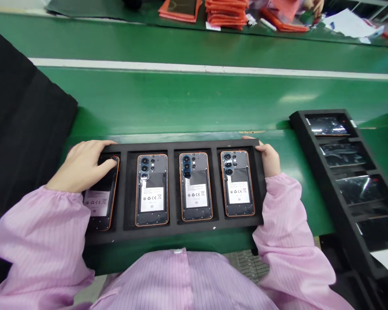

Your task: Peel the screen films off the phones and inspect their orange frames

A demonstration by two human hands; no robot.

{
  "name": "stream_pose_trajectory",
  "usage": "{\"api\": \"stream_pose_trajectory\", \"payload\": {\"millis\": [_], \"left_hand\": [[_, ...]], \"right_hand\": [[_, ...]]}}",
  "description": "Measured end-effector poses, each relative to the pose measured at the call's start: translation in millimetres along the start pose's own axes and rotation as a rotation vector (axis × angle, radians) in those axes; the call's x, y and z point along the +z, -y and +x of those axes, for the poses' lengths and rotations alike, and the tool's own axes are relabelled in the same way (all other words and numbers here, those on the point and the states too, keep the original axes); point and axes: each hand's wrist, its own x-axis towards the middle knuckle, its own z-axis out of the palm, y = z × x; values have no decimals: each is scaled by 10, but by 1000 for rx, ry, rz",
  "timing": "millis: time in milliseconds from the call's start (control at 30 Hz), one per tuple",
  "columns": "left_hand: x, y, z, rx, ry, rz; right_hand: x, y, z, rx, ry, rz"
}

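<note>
A long black foam tray (173, 189) lies crosswise before me, with several orange-framed smartphones in its slots. Their backs face up, showing camera lenses, small screws and white labels. My left hand (82, 165) grips the tray's left end, its thumb reaching over the top of the leftmost phone (98, 202) and covering part of it. At the opposite end, my right hand (269, 160) clasps the right edge, fingers behind the far corner and thumb on the rim. Nearest to it is the rightmost phone (237, 183). Between them sit a middle-left phone (151, 189) and a middle-right phone (196, 186).
A second black tray (342, 172) holding dark, glossy screens stands at the right. A tall black foam block (22, 112) rises on the left. Across the green bench (181, 99), beyond a white strip, are stacked orange-red pouches (226, 13) and another person's hand (317, 6).
</note>
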Motion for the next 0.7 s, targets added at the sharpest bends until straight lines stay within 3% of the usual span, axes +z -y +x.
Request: {"api": "stream_pose_trajectory", "payload": {"millis": [100, 200, 300, 367, 500, 700], "left_hand": [[16, 16, 25, 2, 37, -1], [28, 17, 36, 1, 48, 2], [31, 4, 32, 0, 26, 8], [29, -5, 29, -1, 22, 5], [25, -4, 29, 12, 12, 5], [16, 34, 26, 45, 18, 20]], "right_hand": [[29, 296, -175, -106, 55, -186], [114, 740, -609, -476, 180, -537], [285, 1039, -1169, -711, 467, -548], [410, 1072, -1490, -707, 564, -552], [575, 919, -1829, -664, 484, -582], [655, 799, -1884, -697, 318, -637]]}}
